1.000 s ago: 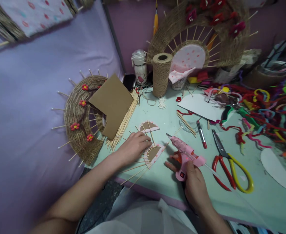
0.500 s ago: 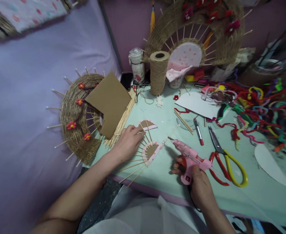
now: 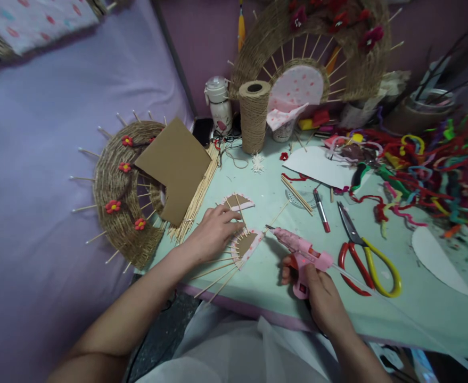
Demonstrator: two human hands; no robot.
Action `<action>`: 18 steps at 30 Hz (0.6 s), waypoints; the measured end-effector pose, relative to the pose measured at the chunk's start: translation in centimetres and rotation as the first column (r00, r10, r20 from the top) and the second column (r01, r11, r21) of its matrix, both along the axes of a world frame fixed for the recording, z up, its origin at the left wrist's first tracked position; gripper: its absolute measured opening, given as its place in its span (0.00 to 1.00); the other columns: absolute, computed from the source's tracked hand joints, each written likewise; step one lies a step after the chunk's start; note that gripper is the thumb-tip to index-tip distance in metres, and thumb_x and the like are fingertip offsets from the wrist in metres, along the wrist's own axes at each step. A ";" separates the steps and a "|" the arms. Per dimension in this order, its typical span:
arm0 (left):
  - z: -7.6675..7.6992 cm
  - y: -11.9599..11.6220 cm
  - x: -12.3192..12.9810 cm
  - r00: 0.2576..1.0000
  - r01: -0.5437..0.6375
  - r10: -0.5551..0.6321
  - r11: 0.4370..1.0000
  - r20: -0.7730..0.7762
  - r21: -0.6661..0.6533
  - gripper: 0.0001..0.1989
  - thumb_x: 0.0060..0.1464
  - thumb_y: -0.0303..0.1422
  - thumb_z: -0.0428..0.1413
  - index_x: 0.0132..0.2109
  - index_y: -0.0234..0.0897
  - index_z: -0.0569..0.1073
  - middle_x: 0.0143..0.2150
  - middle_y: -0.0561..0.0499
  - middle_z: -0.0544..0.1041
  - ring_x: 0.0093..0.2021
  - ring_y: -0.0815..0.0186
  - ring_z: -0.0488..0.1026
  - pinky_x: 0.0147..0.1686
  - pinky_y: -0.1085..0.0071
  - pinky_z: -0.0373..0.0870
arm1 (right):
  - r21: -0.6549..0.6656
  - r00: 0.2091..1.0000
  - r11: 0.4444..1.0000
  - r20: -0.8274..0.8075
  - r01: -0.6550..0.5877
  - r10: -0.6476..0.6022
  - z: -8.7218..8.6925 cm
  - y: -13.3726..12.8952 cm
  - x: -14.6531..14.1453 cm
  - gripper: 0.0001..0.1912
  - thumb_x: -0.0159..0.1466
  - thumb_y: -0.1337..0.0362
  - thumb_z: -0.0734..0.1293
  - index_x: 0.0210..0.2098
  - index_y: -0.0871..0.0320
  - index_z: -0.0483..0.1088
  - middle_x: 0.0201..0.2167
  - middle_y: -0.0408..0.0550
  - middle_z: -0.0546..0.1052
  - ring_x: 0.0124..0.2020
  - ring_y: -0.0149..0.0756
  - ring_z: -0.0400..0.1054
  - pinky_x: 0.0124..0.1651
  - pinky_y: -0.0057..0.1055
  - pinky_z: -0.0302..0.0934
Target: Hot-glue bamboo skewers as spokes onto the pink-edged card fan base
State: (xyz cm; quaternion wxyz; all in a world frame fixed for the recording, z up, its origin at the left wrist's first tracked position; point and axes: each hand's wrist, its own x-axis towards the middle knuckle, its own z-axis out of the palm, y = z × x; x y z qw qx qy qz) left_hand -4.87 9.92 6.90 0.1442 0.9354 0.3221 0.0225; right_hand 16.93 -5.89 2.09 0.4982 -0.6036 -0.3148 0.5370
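Observation:
My left hand (image 3: pixel 213 231) has its fingertips on a thin wooden stick (image 3: pixel 239 205), whose lower end reaches the half-round cardboard piece (image 3: pixel 246 248). This piece has a pink-spotted fabric rim, and several sticks fan out from its curve, partly under my hand. In my right hand (image 3: pixel 317 290) is a pink glue gun (image 3: pixel 297 244) with a long clear glue stick at its back. Its nozzle is close to the corner of the cardboard piece, where another thin stick slants away; contact is unclear. Just above lies a second half-round piece (image 3: pixel 239 202).
Scissors (image 3: pixel 351 229) with red and yellow handles and a red-capped marker (image 3: pixel 322 213) lie right of the glue gun. Behind stand a twine spool (image 3: pixel 253 117) and a bottle (image 3: pixel 219 106). Left are a twine fan (image 3: pixel 116 186), cardboard (image 3: pixel 178 165) and bundled sticks (image 3: pixel 205 191). Pipe cleaners (image 3: pixel 429 175) heap right.
The glue gun in my right hand has shifted slightly left, its nozzle still near the piece's corner. My left hand stays at the sticks, its fingertips a little lower. The whole view has shifted slightly.

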 end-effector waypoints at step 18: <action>-0.6 -0.4 4.1 0.928 -0.367 0.364 0.930 -0.074 -0.020 0.06 0.56 0.33 0.60 0.40 0.38 0.79 0.47 0.46 0.79 0.53 0.52 0.68 0.48 0.57 0.61 | -0.047 0.997 0.997 0.042 -0.057 0.059 -0.5 0.0 0.2 0.40 0.59 0.30 0.59 0.40 0.63 0.75 0.31 0.54 0.80 0.32 0.38 0.74 0.39 0.32 0.68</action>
